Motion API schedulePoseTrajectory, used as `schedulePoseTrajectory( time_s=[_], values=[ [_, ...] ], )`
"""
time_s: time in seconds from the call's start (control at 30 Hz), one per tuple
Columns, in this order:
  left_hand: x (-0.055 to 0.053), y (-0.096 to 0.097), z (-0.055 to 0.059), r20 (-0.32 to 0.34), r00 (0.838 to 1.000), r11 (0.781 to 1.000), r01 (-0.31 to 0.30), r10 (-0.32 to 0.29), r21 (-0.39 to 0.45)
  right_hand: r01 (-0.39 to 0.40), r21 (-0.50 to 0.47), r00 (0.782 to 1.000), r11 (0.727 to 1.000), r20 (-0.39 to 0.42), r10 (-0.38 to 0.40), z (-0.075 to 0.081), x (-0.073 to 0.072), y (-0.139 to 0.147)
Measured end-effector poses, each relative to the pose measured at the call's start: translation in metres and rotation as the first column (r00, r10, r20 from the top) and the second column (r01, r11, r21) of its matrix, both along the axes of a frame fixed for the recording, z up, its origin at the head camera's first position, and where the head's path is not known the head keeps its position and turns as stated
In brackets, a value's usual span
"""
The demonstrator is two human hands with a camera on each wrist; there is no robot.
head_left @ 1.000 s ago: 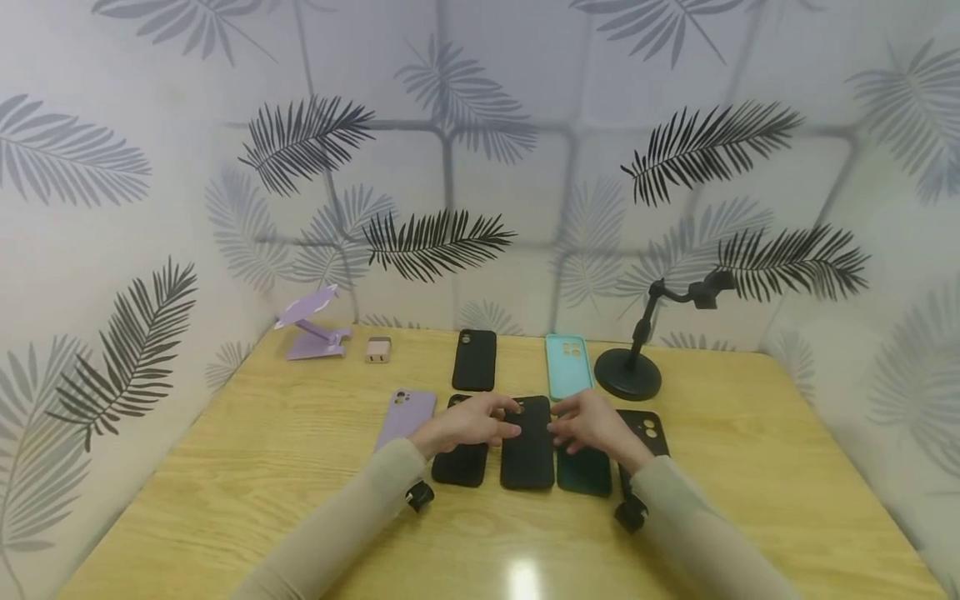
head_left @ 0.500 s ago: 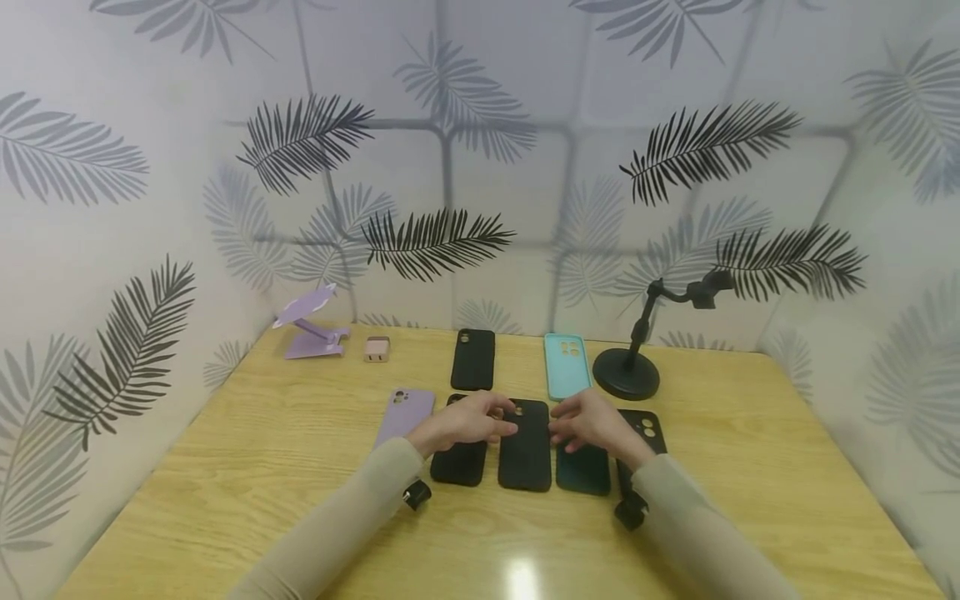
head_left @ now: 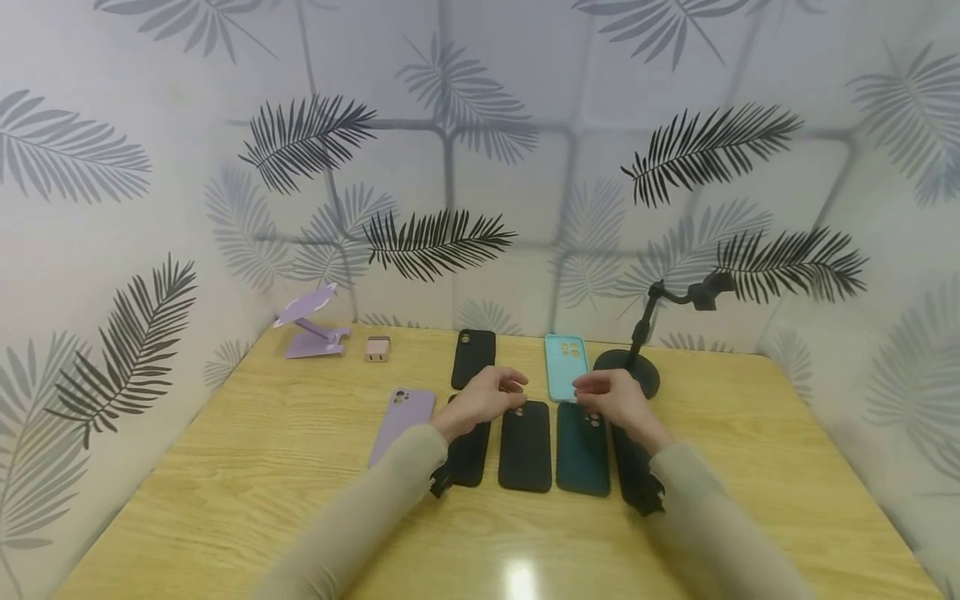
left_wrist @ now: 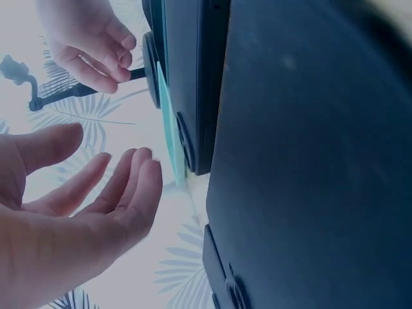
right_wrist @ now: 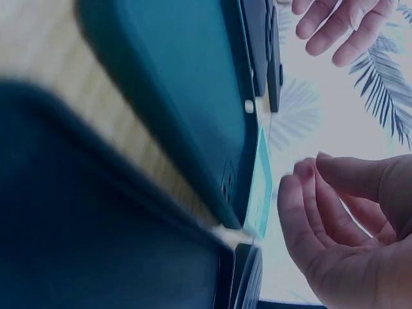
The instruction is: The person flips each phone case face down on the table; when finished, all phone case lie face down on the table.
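Note:
My left hand (head_left: pixel 487 400) hovers in the head view above a black phone case (head_left: pixel 468 458), its fingers loosely bent around nothing. Right of that lies the middle black phone case (head_left: pixel 525 450), near the left fingertips. My right hand (head_left: pixel 618 404) is over the top of a dark teal phone case (head_left: pixel 582 454), holding nothing, thumb close to the fingertips in the right wrist view. Another black phone case (head_left: pixel 632 458) is mostly hidden under the right wrist. A turquoise phone case (head_left: pixel 567 362) lies just beyond the right fingers. A lilac phone case (head_left: pixel 403 417) ends the row at left.
Further back are another black phone case (head_left: pixel 473 354), a pink charger (head_left: pixel 377 349) and a lilac folding stand (head_left: pixel 311 337). A black stand (head_left: pixel 637 333) with a bent arm rises behind the right hand. A patterned cloth wall (head_left: pixel 480 167) borders the table (head_left: pixel 262 500).
Both hands have lifted and moved away from the middle black phone case, the right one further to the right. The dark teal case's camera holes now show. The cases themselves lie nearly as before.

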State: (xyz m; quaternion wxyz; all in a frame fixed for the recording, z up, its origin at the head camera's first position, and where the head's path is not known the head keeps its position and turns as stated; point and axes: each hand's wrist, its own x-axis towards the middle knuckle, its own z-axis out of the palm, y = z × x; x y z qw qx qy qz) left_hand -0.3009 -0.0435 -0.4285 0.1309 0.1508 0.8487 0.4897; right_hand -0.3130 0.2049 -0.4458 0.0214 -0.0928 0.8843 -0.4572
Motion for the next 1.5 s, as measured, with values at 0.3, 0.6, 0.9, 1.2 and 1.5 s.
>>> schedulePoseTrajectory(
  time_s=[0.3,0.6,0.9,1.2,1.5],
  values=[
    [-0.020,0.025,-0.007,0.001,0.998,0.996,-0.059,0.059,0.061,0.081,0.123,0.996,0.989,-0.035,-0.077,0.000,-0.012,0.015],
    [-0.037,0.042,-0.014,0.054,0.996,0.996,-0.075,0.072,0.047,0.008,0.161,1.000,0.987,0.013,-0.010,-0.003,-0.017,0.017],
    [-0.045,0.052,-0.018,0.098,0.995,0.999,-0.030,0.028,0.014,-0.010,0.186,0.999,0.982,0.035,0.003,-0.008,-0.023,0.019],
    [-0.047,0.058,-0.019,0.177,0.983,0.999,-0.045,0.042,0.016,-0.008,0.158,0.998,0.987,0.056,0.000,-0.010,-0.026,0.017],
    [-0.049,0.051,-0.017,0.264,0.950,0.977,-0.196,0.169,0.081,-0.041,0.079,0.994,0.996,0.102,0.032,-0.011,-0.031,0.014]
  ],
)
